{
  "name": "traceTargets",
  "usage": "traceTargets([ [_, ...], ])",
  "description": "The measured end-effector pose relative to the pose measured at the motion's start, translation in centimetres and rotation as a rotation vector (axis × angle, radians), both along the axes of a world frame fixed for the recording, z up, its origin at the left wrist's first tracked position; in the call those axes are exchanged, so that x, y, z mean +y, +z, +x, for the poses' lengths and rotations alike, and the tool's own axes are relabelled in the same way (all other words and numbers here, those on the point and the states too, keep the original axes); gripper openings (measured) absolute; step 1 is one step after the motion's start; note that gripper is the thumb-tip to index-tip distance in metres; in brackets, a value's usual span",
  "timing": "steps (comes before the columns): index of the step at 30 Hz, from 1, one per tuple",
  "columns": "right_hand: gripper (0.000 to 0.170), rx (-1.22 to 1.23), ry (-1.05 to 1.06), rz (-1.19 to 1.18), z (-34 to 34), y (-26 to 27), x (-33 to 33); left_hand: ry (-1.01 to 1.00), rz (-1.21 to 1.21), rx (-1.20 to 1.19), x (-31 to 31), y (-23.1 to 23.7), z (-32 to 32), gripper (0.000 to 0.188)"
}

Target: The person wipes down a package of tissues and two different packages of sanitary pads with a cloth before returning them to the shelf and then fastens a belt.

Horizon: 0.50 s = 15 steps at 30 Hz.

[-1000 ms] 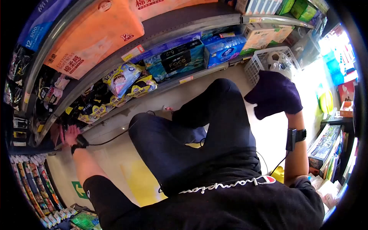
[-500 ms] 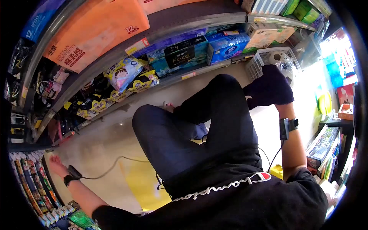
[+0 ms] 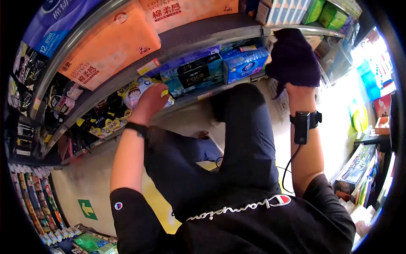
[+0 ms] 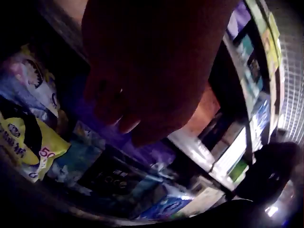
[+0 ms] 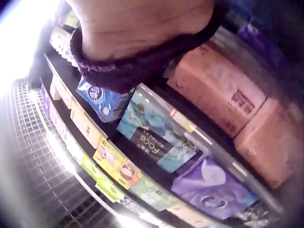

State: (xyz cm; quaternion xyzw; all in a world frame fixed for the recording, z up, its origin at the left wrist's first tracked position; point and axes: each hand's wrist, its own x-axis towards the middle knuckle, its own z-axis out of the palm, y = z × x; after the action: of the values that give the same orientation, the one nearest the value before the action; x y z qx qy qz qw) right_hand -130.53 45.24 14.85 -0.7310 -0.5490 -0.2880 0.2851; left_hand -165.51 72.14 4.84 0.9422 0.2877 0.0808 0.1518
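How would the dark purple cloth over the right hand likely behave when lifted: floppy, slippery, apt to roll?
The dark purple cloth would probably be floppy, since its edge bends into loose points. It likely isn't slippery: its surface looks fuzzy in the right wrist view. Rolling seems unlikely, given its draped, uneven outline.

1. The purple cloth [image 3: 294,59] looks fuzzy and dull;
2. the yellow bag [image 4: 51,141] is crinkly, shiny plastic;
3. the blue pack [image 3: 245,65] is smooth, glossy plastic;
4. the orange packs [image 3: 108,48] look smooth, like plastic wrap;
5. the black shirt [image 3: 270,228] is dull cloth;
6. the floor [image 3: 80,180] is smooth and shiny.
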Motion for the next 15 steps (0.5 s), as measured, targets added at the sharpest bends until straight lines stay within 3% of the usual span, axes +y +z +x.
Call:
traceTargets([
  [1,0.045,0.047,0.031,0.059,-0.1,0.3,1.4,-0.079,0.008,0.062,1.3,-0.9,1.0,0.036],
  [2,0.050,0.453,0.217,0.250,-0.6,0.5,2.7,-0.082,0.008,0.068,2.4,-1.5,2.0,0.036],
  [3,0.050,0.456,0.210,0.248,-1.5,0.9,3.7,-0.063,0.011,0.131,3.5,-2.5,3.0,0.038],
  [5,0.037,0.040,-0.183,0.051,-3.2,1.3,5.7,-0.046,-0.011,0.198,5.4,-4.8,4.4,0.041],
  [7,0.035,0.008,-0.246,-0.022,-2.9,-1.0,7.3,-0.030,0.150,0.192,6.6,-6.8,5.1,0.045],
  [9,0.032,-0.072,-0.380,-0.090,-2.2,-3.4,9.1,0.022,0.129,0.189,8.3,-6.8,5.8,0.045],
  [11,0.031,-0.074,-0.358,-0.071,-1.9,-6.4,10.2,0.239,0.056,0.438,10.1,-5.8,6.0,0.043],
  [13,0.036,-0.135,-0.352,-0.178,-1.7,-8.6,11.2,0.423,0.207,0.088,16.4,-12.3,1.6,0.037],
  [14,0.031,-0.044,-0.395,-0.435,-1.9,-7.6,11.5,0.489,0.163,0.099,21.4,-16.1,-3.1,0.033],
  [15,0.031,-0.040,-0.398,-0.460,-1.7,-8.3,11.5,0.557,0.117,0.111,24.2,-18.9,-6.3,0.031],
])
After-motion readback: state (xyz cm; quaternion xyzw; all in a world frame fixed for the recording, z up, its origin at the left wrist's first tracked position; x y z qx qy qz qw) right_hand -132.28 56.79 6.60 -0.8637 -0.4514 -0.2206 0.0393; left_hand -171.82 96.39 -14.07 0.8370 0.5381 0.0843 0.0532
